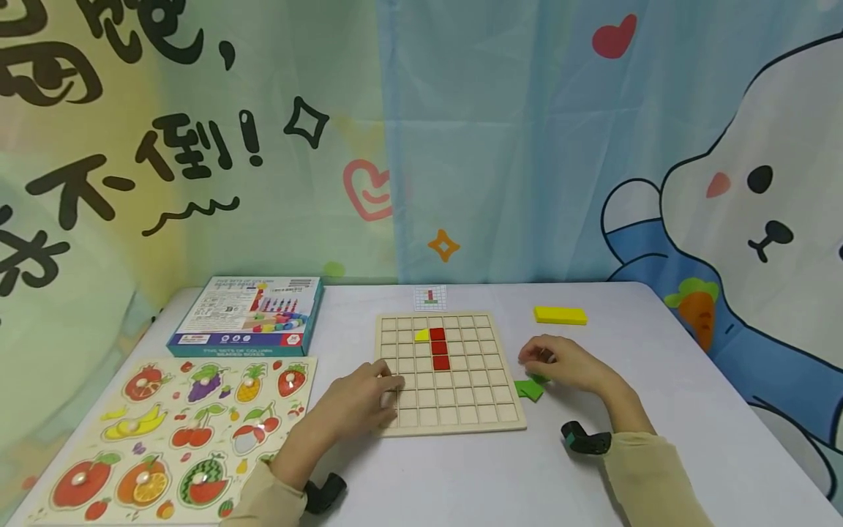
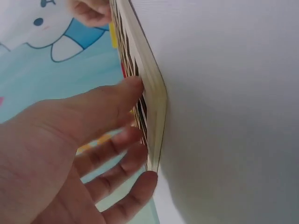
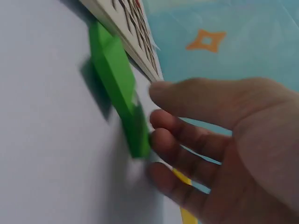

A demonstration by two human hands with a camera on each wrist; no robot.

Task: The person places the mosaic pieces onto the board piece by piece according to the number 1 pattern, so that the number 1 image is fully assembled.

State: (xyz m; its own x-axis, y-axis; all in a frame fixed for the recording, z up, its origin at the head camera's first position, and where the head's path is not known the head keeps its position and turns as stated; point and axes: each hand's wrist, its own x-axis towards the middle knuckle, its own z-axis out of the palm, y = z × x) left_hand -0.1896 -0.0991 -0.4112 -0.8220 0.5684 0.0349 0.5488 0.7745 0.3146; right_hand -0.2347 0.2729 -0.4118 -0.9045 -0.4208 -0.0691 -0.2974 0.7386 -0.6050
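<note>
A square wooden grid board (image 1: 454,399) lies mid-table. A column of red squares (image 1: 439,349) sits in its cells, with a small yellow piece (image 1: 422,335) at the upper left of the column. My left hand (image 1: 361,399) rests at the board's left edge, thumb over the top and fingers loosely bent along the side. Right of the board lie green blocks (image 1: 529,389), partly under my right hand (image 1: 569,364). In the right wrist view the thumb stands apart from the green pieces (image 3: 112,70), while a fingertip is at or very near the lower one; contact is unclear.
A yellow bar (image 1: 560,315) lies at the back right. Behind the board is a small pattern card (image 1: 431,298). On the left are a boxed set (image 1: 246,315) and a fruit puzzle board (image 1: 165,439). A printed curtain (image 1: 500,146) hangs behind the white table (image 1: 487,483).
</note>
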